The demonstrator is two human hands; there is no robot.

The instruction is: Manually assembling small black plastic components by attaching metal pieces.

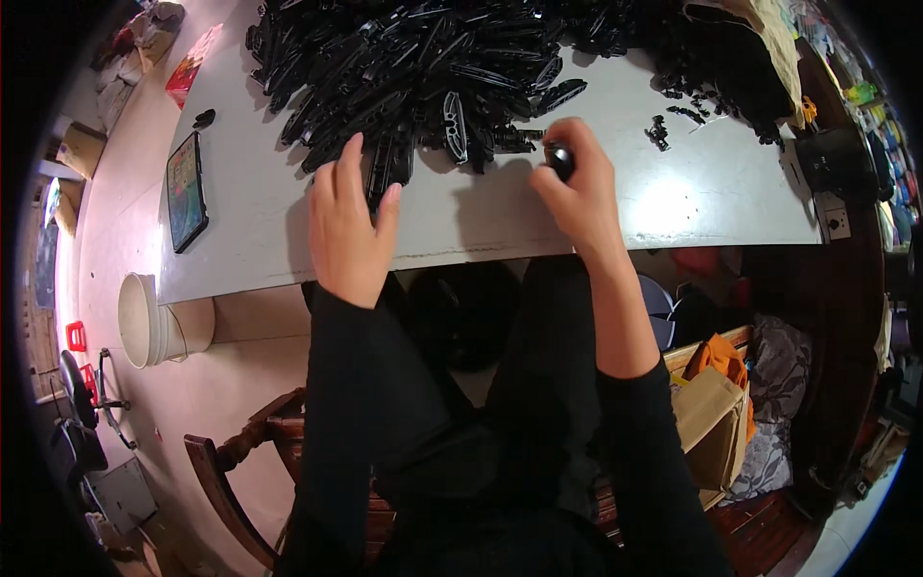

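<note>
A big heap of long, narrow black plastic parts (423, 72) covers the far middle of the table. At its near edge is my left hand (348, 231), fingers apart, with a long black part (385, 171) between its thumb and index finger; I cannot see any grip on it. My right hand (588, 197) is closed around a small, shiny black piece (559, 159), mostly hidden by the fingers. One hollow, ribbed part (455, 127) lies apart at the front of the heap, just left of my right hand.
A phone (187, 192) lies at the table's left, with a small black piece (204, 118) beyond it. Small black bits (658, 133) are scattered at the right, near a sack (774, 38). Below the grey table (500, 212) stand a white bucket (139, 322) and a cardboard box (707, 413).
</note>
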